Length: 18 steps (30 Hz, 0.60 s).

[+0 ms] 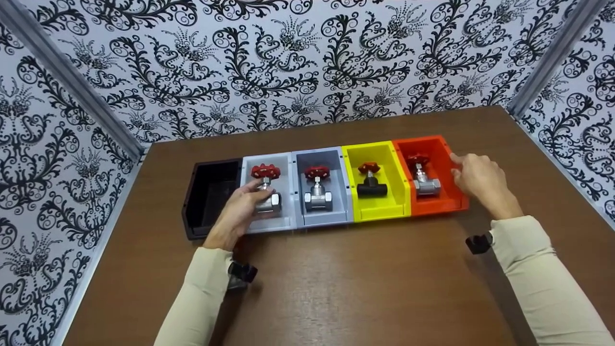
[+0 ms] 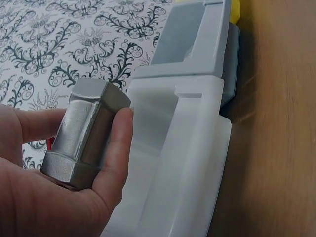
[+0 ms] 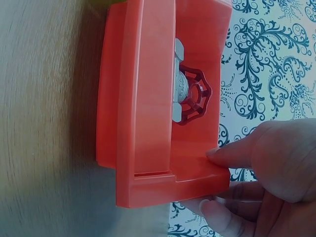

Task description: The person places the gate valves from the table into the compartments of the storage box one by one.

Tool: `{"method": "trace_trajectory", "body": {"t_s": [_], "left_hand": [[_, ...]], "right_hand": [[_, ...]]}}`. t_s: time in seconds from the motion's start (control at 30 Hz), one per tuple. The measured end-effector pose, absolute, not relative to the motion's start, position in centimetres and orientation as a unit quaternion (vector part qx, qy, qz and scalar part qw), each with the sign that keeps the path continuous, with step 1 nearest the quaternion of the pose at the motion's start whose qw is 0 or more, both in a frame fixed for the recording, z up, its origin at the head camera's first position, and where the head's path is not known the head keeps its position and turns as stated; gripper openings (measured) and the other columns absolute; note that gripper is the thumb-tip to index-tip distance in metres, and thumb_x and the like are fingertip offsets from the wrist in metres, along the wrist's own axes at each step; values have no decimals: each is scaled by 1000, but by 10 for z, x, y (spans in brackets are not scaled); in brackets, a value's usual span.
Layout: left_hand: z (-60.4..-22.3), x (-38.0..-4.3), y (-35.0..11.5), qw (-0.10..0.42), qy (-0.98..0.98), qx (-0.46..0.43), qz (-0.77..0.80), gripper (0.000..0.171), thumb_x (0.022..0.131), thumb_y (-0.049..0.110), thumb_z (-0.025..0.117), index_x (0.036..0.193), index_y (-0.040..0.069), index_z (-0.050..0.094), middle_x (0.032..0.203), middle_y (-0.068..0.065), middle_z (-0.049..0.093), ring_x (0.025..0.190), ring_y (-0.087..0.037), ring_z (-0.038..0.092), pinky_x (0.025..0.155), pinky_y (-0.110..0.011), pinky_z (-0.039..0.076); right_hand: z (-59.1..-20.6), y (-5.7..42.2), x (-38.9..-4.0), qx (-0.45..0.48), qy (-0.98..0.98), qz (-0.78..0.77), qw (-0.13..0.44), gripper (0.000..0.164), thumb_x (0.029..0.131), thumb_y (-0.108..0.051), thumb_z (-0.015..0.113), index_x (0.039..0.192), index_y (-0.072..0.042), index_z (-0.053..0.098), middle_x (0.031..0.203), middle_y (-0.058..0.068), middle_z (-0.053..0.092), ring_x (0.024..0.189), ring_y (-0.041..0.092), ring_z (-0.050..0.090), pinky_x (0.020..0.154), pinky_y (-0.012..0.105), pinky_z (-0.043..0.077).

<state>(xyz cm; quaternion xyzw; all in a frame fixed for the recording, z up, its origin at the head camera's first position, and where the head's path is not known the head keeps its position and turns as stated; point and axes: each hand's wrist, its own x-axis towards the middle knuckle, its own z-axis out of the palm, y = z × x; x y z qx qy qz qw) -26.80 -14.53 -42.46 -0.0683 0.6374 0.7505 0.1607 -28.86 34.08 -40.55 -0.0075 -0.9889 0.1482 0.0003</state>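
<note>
My left hand (image 1: 240,206) holds a metal valve with a red handwheel (image 1: 265,171) over the white bin (image 1: 292,192). In the left wrist view, the thumb and fingers go round the valve's hexagonal silver body (image 2: 81,133); its wheel is mostly hidden. At the far end of the row, my right hand (image 1: 483,182) pinches the right wall of the red bin (image 1: 439,209), thumb inside and fingers outside in the right wrist view. A silver valve with a dark red wheel (image 3: 195,94) stands in that bin.
Between them are a grey bin (image 1: 323,221) with a red-wheeled silver valve (image 1: 318,197) and a yellow bin (image 1: 382,214) with a black-bodied valve (image 1: 372,188). A black bin (image 1: 189,206) ends the row at left. Patterned walls (image 1: 307,62) surround the brown table (image 1: 360,288).
</note>
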Motion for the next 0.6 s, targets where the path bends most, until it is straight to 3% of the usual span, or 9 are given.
{"method": "trace_trajectory", "body": {"t_s": [0.23,0.6], "left_hand": [[-425,-275,-142,165,639,-78,747,50,100,10,54,148,7,41,107,-11,61,90,-21,66,91,-50,53],[-430,-285,-136,170,634,-84,750,51,98,9,54,147,2,39,105,-10,59,88,-18,64,88,-47,55]], "right_hand": [[-405,339,-289,-14,-988,152,-8,51,95,-17,57,144,-4,46,131,44,46,80,51,55,63,54,47],[-407,339,-289,-18,-989,149,9,50,93,-15,56,141,-4,49,130,42,47,87,59,55,69,62,47]]}}
